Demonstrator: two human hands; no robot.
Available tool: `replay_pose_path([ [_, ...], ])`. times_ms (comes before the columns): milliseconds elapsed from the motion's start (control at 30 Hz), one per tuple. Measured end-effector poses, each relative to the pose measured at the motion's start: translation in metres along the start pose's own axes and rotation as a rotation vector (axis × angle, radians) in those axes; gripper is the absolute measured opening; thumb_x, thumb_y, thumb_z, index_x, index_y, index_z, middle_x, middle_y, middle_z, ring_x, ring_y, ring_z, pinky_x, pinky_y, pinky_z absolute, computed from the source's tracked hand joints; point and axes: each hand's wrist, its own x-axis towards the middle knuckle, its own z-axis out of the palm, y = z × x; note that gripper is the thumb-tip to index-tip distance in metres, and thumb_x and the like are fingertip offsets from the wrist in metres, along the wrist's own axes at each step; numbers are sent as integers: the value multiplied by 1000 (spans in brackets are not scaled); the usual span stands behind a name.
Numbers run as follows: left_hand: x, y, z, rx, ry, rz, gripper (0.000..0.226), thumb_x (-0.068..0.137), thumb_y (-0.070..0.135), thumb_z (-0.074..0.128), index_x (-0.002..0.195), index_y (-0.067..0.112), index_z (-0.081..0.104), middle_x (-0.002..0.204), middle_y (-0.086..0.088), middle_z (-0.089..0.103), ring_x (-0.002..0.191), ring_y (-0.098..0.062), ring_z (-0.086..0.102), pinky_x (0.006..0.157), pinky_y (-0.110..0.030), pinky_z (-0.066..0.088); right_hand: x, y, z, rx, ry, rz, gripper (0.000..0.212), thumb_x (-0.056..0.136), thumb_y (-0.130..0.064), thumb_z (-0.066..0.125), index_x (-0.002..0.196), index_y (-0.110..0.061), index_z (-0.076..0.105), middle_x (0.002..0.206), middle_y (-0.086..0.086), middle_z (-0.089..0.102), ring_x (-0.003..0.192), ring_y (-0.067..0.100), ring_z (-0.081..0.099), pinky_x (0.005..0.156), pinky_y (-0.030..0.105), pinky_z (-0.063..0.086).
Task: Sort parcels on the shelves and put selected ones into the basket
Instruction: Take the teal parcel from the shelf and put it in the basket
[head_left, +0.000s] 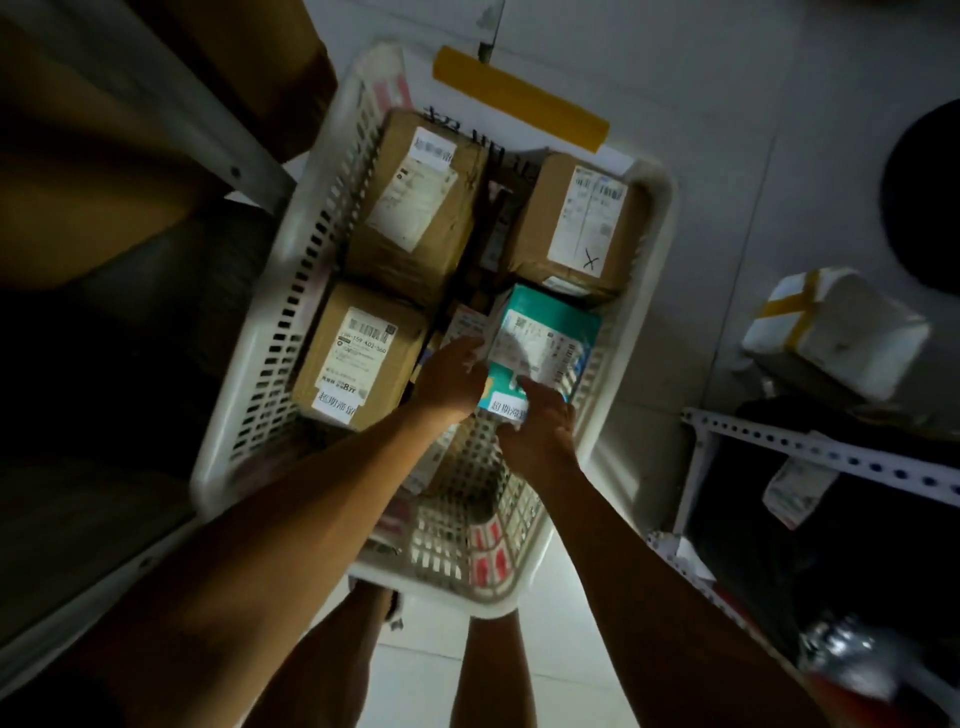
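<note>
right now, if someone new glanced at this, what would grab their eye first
Both hands meet over a teal parcel at the near right of the white basket: the left hand holds its left edge and the right hand its near end. Around it, three brown cardboard boxes with white labels fill the basket, one at near left. Outside, a white foam box with yellow tape sits at far right.

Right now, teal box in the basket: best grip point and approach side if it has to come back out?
Likely the teal box's two long side faces, from above on the near end. It lies flat, label up. Its right side sits by the basket wall, with a brown parcel beyond it. The left hand and right hand already bracket its near corners.
</note>
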Motion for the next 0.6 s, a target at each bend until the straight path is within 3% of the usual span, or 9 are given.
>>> replay_pose_path([
  [133, -105, 23, -48, 111, 11, -12, 22, 99, 21, 58, 119, 16, 66, 118, -8, 70, 110, -25, 66, 86, -28, 51, -79, -26, -58, 5, -171, 66, 51, 89, -19, 68, 139, -20, 56, 137, 9, 61, 125, 27, 58, 104, 35, 49],
  [267, -235, 74, -104, 182, -4, -29, 24, 103, 26, 51, 110, 10, 68, 106, -3, 68, 99, -25, 66, 83, -33, 53, -179, -65, -129, -166, -256, -35, 51, 94, -24, 65, 143, -17, 54, 140, 11, 60, 128, 28, 57, 105, 31, 44],
  [367, -320, 106, -136, 165, 14, -25, 19, 99, 23, 58, 107, 13, 71, 102, -3, 69, 94, -22, 65, 85, -31, 50, -256, -99, -168, -253, -301, -108, 50, 94, -23, 65, 142, -14, 55, 140, 14, 60, 129, 30, 56, 104, 32, 43],
  [467, -394, 123, -155, 173, 23, 60, 12, 94, 18, 64, 100, 15, 73, 106, -9, 73, 101, -26, 69, 91, -38, 54, -311, -125, -185, -318, -362, -204, 49, 94, -22, 67, 140, -11, 54, 137, 13, 61, 127, 30, 57, 96, 29, 42],
  [600, -480, 139, -166, 233, 139, 85, 30, 100, 31, 50, 113, 13, 71, 119, -10, 70, 111, -27, 64, 93, -34, 50, -357, -155, -192, -385, -413, -414, 32, 95, -19, 64, 127, -15, 64, 121, 4, 65, 110, 24, 64, 87, 24, 46],
])
